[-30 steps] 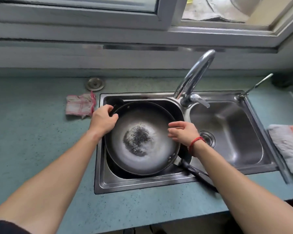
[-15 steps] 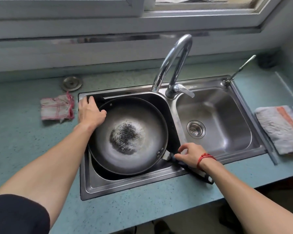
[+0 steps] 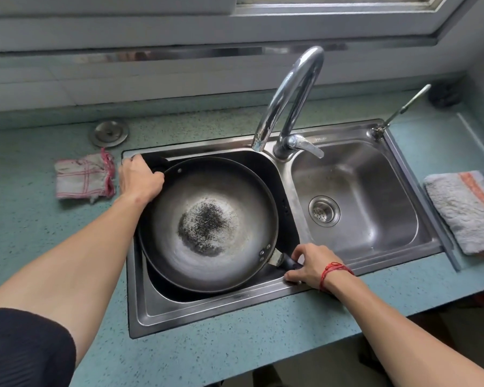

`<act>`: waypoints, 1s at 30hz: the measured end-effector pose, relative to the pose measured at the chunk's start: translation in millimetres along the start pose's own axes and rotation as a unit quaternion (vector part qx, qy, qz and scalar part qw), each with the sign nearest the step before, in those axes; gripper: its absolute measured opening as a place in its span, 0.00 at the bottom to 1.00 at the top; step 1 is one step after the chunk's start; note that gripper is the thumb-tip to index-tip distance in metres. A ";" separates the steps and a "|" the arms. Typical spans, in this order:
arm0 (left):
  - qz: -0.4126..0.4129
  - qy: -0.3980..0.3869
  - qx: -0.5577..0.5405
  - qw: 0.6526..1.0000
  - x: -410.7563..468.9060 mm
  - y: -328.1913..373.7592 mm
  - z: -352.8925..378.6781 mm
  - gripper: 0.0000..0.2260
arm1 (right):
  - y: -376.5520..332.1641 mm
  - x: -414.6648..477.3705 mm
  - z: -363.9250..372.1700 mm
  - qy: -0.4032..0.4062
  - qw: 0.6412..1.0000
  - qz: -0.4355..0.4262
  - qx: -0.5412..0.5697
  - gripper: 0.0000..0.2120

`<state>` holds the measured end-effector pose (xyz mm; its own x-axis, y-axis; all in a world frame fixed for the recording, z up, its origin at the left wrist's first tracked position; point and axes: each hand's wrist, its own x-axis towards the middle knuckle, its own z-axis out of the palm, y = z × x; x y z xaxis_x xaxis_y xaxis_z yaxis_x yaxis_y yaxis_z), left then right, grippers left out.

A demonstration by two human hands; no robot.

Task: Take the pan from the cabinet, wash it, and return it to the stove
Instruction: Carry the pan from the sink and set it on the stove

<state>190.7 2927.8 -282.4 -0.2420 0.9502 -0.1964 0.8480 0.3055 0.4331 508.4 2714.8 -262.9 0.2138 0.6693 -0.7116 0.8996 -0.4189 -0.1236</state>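
A dark round pan [image 3: 207, 227] with a burnt, speckled patch in its middle lies tilted in the left basin of the steel double sink [image 3: 235, 311]. My left hand [image 3: 139, 178] grips the pan's far-left rim at its small black helper handle. My right hand [image 3: 312, 263] wraps around the long black handle at the pan's near-right side, over the sink's front rim; most of that handle is hidden under the hand. A second dark vessel seems to lie under the pan.
The chrome faucet [image 3: 288, 99] arches over the divider, spout above the left basin, no water running. The right basin [image 3: 355, 202] holds only its drain. A checked cloth [image 3: 84, 175] and a sink plug [image 3: 108, 133] lie left; a towel [image 3: 464, 210] lies right on the green counter.
My right hand left the pan's right rim and came down onto the long handle. My left hand slid further up the far-left rim. The pan itself stays in the left basin.
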 end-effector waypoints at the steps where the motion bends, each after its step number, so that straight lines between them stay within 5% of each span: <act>1: -0.002 0.007 -0.004 1.000 -0.1 0.7 -0.2 0.19 | 1.5 0.9 0.8 0.001 1.000 -0.001 0.009 0.23; 7: -0.017 0.040 -0.019 0.999 -2.6 4.9 -3.3 0.16 | 6.4 0.5 -8.0 0.000 0.999 -0.021 0.046 0.20; 21: 0.000 0.080 -0.050 0.996 -39.4 0.5 -73.3 0.16 | 6.5 -45.6 -35.4 -0.162 0.966 -0.086 0.181 0.09; 30: -0.048 0.158 -0.052 0.985 -79.2 -48.1 -140.7 0.15 | -36.4 -69.0 -45.6 -0.088 0.976 -0.144 0.134 0.07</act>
<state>102.8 2846.6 -163.9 -0.4669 0.8836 0.0366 0.7654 0.3830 0.5172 478.3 2711.9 -177.8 -0.1234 0.6773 -0.7253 0.7753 -0.3904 -0.4965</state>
